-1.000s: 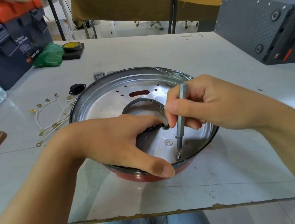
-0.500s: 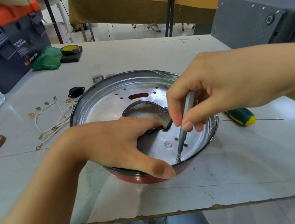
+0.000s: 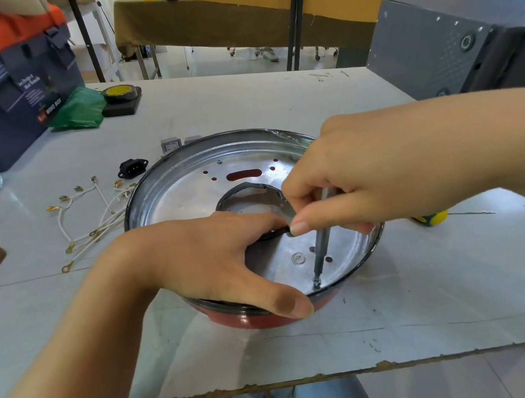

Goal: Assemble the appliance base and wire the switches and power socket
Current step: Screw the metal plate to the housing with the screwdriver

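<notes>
Appliance base [image 3: 183, 191] at frame centre on table [image 3: 412, 312]. Left hand [image 3: 216, 262] grips near rim, thumb over edge. Right hand [image 3: 364, 174] pinches screwdriver bit [image 3: 319, 252], tip on screw [image 3: 316, 283] by near rim.

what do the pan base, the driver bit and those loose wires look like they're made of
Pan base: likely bright sheet metal, mirror-like reflections inside; glossy red coating outside. Driver bit, pinched by the right hand: dull grey metal, probably steel. Wires: white sleeving, fabric or plastic unclear, with brass-coloured terminals.
</notes>
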